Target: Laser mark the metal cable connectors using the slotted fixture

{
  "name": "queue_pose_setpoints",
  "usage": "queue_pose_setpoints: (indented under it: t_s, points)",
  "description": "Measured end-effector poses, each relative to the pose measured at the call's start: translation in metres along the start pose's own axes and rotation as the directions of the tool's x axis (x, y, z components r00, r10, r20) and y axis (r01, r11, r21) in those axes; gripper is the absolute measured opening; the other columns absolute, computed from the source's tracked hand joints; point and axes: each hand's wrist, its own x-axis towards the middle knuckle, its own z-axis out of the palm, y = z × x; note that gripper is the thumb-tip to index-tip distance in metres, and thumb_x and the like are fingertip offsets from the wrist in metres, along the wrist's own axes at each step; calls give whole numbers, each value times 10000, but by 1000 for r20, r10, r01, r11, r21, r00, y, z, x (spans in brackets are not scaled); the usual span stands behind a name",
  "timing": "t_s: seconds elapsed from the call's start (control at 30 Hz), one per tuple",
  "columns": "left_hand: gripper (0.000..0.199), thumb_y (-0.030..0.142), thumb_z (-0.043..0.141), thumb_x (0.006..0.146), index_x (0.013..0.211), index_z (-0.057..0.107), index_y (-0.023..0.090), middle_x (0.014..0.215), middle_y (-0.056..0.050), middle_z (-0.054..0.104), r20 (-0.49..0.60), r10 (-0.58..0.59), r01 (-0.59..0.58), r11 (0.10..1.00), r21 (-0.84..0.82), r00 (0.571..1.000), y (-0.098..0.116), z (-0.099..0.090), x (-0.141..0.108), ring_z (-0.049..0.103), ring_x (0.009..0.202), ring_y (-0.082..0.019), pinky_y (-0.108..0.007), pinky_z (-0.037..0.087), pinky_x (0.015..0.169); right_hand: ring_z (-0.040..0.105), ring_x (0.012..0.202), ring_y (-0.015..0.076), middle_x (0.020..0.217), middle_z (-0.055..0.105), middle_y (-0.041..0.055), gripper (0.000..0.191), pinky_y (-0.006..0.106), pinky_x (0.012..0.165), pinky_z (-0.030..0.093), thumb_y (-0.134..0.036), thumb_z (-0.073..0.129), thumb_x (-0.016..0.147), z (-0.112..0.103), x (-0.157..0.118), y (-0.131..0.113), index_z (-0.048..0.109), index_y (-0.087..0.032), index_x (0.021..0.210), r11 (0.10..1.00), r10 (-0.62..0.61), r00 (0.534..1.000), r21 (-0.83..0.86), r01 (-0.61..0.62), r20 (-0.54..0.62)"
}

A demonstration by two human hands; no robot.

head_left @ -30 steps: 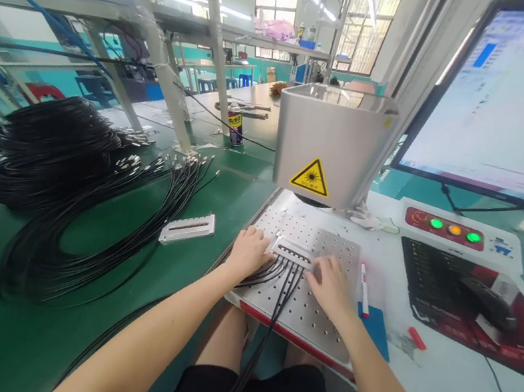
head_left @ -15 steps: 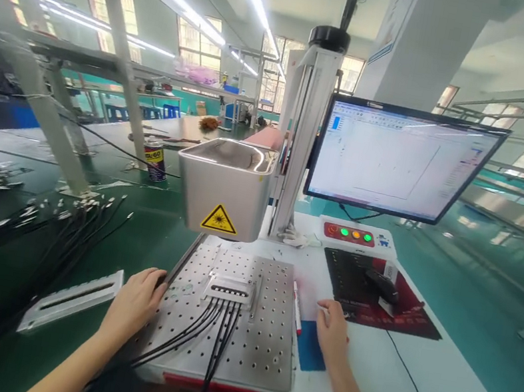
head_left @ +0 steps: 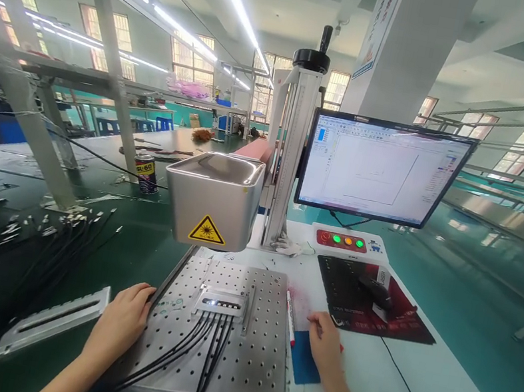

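Observation:
My left hand (head_left: 126,315) rests beside the left edge of the perforated metal plate (head_left: 256,371), fingers loosely bent and nothing visible in them. On the plate lies a slotted metal fixture (head_left: 219,313) holding a row of cable ends, with a bright spot at its left part. Several black cables (head_left: 208,355) run from it toward me. Above hangs a metal laser head (head_left: 210,200) with a yellow warning label. My right hand (head_left: 325,342) lies on the white table by a blue sheet (head_left: 304,366), fingers curled. A small red end shows beside it; whatever it grips is hidden.
A red-and-white marker (head_left: 289,319) lies right of the plate. Beyond are a mouse (head_left: 376,290) on a mat, a button panel (head_left: 343,240) and a monitor (head_left: 383,170). At left lie a second slotted fixture (head_left: 51,324), more cables (head_left: 66,242) and a spray can (head_left: 145,173).
A bright spot now shows in the fixture's slot, and the marks on the monitor look different. The camera view has shifted slightly; both hands stay in nearly the same places.

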Motion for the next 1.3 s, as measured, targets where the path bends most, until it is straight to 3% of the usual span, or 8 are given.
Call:
queue_pose_setpoints:
  t_s: [0.73, 1.3]
  points:
    - [442, 297, 283, 820, 1071, 594, 108, 1151, -140, 553, 24, 5, -6, 999, 51, 1000, 3, -1, -1, 496, 1055, -273, -405, 413, 883, 579, 716, 199, 734, 595, 46, 168, 337, 673, 468, -192, 362, 738, 2, -1, 3, 526, -214, 711, 1000, 7, 997, -8, -6, 76]
    - [403, 275, 302, 828, 1065, 586, 114, 1141, -129, 553, -1, 29, -29, 996, 85, 1000, 4, 0, -2, 503, 1038, -269, -393, 422, 880, 592, 686, 187, 706, 605, 34, 197, 317, 643, 489, -172, 354, 730, 0, 1, -2, 542, -226, 702, 997, -45, 997, -61, 48, 64]
